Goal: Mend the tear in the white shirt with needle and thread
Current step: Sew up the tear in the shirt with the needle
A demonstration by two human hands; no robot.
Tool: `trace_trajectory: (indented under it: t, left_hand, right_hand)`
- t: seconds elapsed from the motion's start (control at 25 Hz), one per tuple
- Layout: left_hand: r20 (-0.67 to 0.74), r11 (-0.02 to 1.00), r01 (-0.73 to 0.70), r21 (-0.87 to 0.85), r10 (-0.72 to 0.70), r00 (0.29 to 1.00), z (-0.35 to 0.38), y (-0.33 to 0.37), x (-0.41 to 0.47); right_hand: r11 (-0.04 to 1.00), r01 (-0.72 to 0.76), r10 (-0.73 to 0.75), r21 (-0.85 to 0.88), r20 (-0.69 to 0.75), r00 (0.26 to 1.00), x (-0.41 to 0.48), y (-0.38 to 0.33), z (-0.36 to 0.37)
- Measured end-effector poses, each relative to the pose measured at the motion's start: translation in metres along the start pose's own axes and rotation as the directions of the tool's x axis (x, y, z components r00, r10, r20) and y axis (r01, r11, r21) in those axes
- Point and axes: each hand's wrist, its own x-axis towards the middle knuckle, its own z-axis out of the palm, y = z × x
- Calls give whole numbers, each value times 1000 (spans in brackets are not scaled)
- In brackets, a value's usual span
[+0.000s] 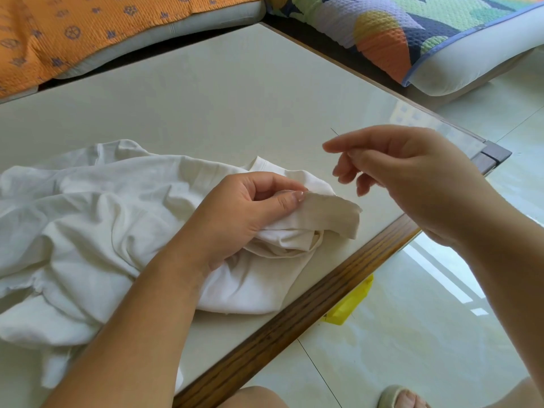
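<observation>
The white shirt [88, 213] lies crumpled on the left half of the table. My left hand [244, 213] pinches a folded edge of it between thumb and forefinger, with a flap of cloth sticking out to the right. My right hand [397, 172] hovers above and to the right of that edge, thumb and forefinger pinching a thin needle [334, 132] whose tip points up and left. The thread is too fine to make out.
The pale table [235, 98] has a dark wooden rim along its right edge [294, 319]. An orange cushion [73, 30] and a patterned cushion [412, 30] lie beyond it. A yellow object [350, 304] sits on the tiled floor below the rim. A sandalled foot [403, 399] shows at the bottom.
</observation>
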Motion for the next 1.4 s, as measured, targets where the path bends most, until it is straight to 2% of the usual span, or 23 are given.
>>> trace_trajectory:
  t: [0.08,0.16,0.24,0.52,0.72,1.04,1.4]
  left_hand:
    - [9,1000,8,-14,-8,1000,-1,0,0]
    - [7,1000,5,-5,-5,1000,-1,-1,1]
    - [5,1000,2,-10,-2,1000,-2,-2,1]
    - [-4,998,-23,-54,22,1000,-1,-2,2]
    - [-13,997,-32,-76,31,999,-2,-3,3]
    - [-20,999,-29,-36,28,999,-2,-3,4]
    - [-11,999,-21,-40,20,1000,-2,-3,4]
  right_hand:
    - [984,-27,19,174,46,999,-2,0,4]
    - [963,-62,41,263,83,996,-4,-1,5]
    - [970,-69,48,235,92,995,-5,-4,8]
    - [990,-136,139,-33,109,984,-10,-3,17]
    - [991,-112,121,-71,146,982,-12,-3,14]
    - [979,-174,191,-105,196,962,-12,-4,9]
    - [977,-198,210,-77,221,952,-11,-4,7]
